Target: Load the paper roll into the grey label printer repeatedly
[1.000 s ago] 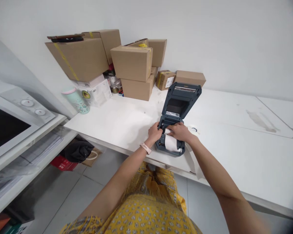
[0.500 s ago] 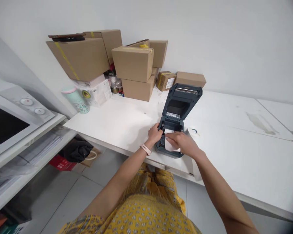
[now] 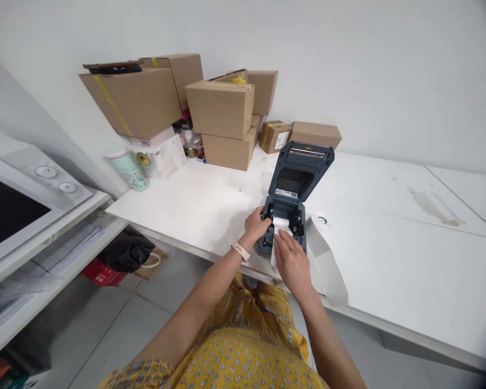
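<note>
A dark grey printer [image 3: 302,168] stands with its lid raised near the table's front edge. Inside its bay lies a white paper roll [image 3: 281,222], whose strip runs toward the front. My left hand [image 3: 256,224], with a pink watch band on the wrist, grips the printer's left rim. My right hand [image 3: 292,259] lies over the paper strip at the front of the printer, fingers extended and pointing inward. To the right, a long curled strip of backing paper [image 3: 328,265] hangs over the table edge.
Stacked cardboard boxes [image 3: 221,108] stand along the wall, behind a mint tumbler [image 3: 127,168] and a white box [image 3: 162,156]. At left, a microwave [image 3: 52,175] sits on a shelf. A small roll [image 3: 322,220] lies right of the printer.
My right hand has moved toward me and turned, drawing back from the roll onto the strip. More of the roll and the curled backing paper shows. My left hand has barely moved.
</note>
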A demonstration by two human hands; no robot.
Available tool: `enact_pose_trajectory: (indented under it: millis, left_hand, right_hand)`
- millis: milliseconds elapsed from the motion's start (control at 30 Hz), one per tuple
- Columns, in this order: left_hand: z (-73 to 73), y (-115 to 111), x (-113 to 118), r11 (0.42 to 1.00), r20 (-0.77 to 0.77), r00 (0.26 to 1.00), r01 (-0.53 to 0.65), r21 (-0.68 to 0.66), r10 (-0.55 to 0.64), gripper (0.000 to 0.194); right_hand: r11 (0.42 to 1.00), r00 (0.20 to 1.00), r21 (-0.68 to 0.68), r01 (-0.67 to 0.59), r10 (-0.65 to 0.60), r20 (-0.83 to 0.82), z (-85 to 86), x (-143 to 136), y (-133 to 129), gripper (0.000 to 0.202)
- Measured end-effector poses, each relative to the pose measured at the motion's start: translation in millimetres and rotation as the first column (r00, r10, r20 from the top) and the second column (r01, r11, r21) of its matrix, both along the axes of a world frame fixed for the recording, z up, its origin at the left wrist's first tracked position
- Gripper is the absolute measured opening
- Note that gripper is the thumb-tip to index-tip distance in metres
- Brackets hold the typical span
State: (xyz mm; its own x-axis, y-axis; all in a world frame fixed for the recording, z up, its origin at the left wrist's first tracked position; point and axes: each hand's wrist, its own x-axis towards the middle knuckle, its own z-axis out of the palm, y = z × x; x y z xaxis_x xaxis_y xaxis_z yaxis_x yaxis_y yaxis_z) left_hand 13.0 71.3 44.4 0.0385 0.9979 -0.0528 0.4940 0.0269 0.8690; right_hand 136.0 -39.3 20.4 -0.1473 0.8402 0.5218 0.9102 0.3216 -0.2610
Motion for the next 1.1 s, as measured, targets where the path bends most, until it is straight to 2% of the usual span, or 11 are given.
enact_pose_trajectory:
  millis: [267,500,700,867,933,1000,1100]
  left_hand:
    - [-7.1,3,2,1.0,0.049,0.999,0.007,-0.007,-0.007,0.052]
    - [-9.9,4,1,1.0,0.061,0.998,0.012,-0.013,-0.011,0.054]
    - [-12.3,5,1,1.0,0.061,0.998,0.008,-0.014,-0.007,0.053]
    - [-6.8,6,1,0.999,0.049,0.998,0.029,-0.034,-0.027,0.053]
    - [-1.3,1,1,0.999,0.021,1.0,0.017,-0.029,-0.016,0.059]
    - [2.6,-12,1,1.0,0.012,1.0,-0.004,0.004,0.004,0.074]
    - [-0.7,-43,-3,1.0,0.115,0.993,0.028,0.012,-0.029,0.094]
  right_hand:
    - [0.997,0.998,0.058,0.05,-0.052,0.029,-0.1,-5,-6,0.042]
    - [0.999,0.999,0.029,0.028,-0.027,-0.032,-3.4,-5,-7,0.042]
    - [0.997,1.0,0.08,0.012,-0.01,-0.027,-2.1,-4,-9,0.04]
    - [0.994,0.999,0.1,0.032,-0.032,-0.002,-1.3,-5,-7,0.04]
    - [0.995,0.999,0.089,0.043,-0.041,-0.02,-1.2,-8,-6,0.04]
    - [0.996,0.998,0.074,0.043,-0.039,-0.053,-0.3,-10,-9,0.039]
    - [0.998,0.992,0.052,-0.021,0.027,-0.126,6.7,-9,-24,0.035]
